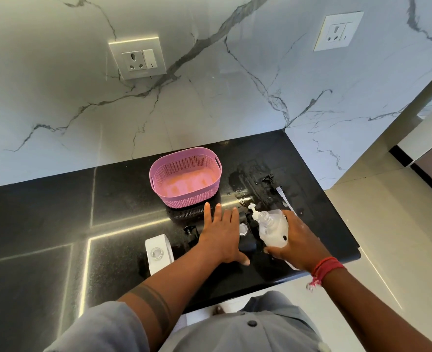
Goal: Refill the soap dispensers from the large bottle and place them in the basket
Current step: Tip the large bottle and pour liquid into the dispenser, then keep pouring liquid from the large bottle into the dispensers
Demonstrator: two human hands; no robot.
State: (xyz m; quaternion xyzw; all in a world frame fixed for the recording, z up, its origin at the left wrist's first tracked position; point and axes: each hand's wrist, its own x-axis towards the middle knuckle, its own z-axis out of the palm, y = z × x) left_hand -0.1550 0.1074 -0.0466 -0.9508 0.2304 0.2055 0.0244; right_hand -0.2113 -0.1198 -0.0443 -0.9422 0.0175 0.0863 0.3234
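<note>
A pink perforated basket stands empty on the black counter, just beyond my hands. My right hand grips a clear bottle of whitish soap, tilted left, its white pump nozzle pointing at the basket. Flat with fingers spread, my left hand lies over a black dispenser, whose open round neck shows between the hands. A white dispenser with an open neck stands left of my left forearm.
A black pump head lies left of my left hand, another further back right beside a white pump tube. Spilled liquid wets the counter right of the basket. The counter's edge runs close on the right and front. Marble wall behind.
</note>
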